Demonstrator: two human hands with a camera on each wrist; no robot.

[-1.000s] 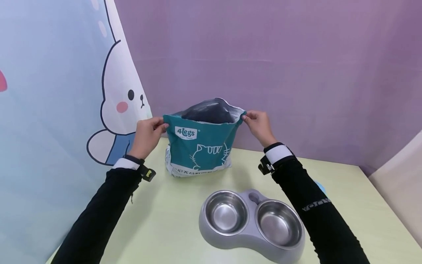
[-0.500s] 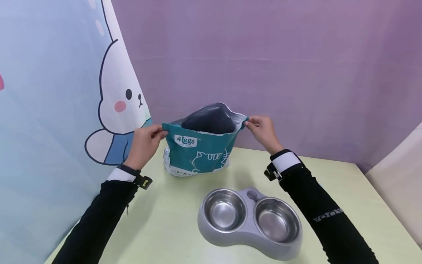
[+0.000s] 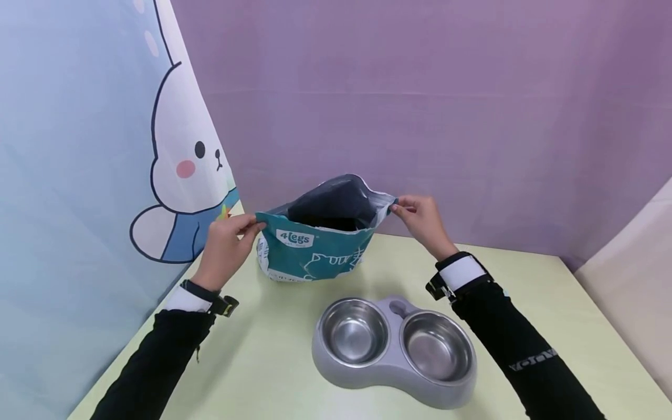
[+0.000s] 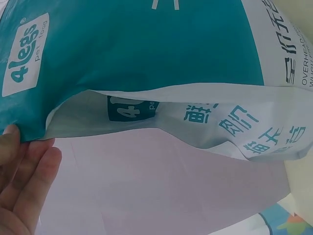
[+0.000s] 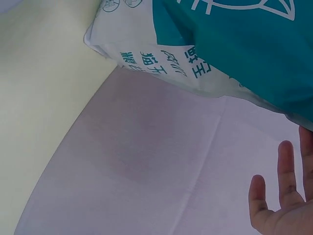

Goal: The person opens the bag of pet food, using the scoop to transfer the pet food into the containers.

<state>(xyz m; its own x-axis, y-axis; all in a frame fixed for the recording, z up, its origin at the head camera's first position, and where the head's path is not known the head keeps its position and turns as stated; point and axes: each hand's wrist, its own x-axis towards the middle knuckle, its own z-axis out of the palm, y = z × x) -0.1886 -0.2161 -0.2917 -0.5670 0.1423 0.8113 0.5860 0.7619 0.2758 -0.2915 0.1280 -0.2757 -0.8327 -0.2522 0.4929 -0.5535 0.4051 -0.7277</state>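
A teal and white pet food bag (image 3: 320, 256) stands on the table with its top gaping, tilted toward the person. Its dark, silvery lining shows; what lies inside is hidden in shadow. My left hand (image 3: 226, 248) pinches the bag's upper left corner between thumb and fingers. At the upper right corner, my right hand (image 3: 422, 224) pinches the edge the same way. In the left wrist view the thumb and fingers of the left hand (image 4: 24, 181) grip the teal corner. The right wrist view shows the right hand (image 5: 286, 200) with some fingers extended beside the bag (image 5: 244, 54).
A grey double pet feeder (image 3: 394, 373) with two steel bowls, the left bowl (image 3: 354, 332) and the right bowl (image 3: 437, 348), sits in front of the bag on the pale yellow table (image 3: 262, 361). A purple curtain (image 3: 420, 105) hangs behind, and a blue rabbit-print cloth (image 3: 79, 175) hangs at left.
Both hands have come lower and nearer with the bag's top edge, tipping its mouth toward the person. The right hand has also shifted slightly right, and the bag's opening shows more of its inside.
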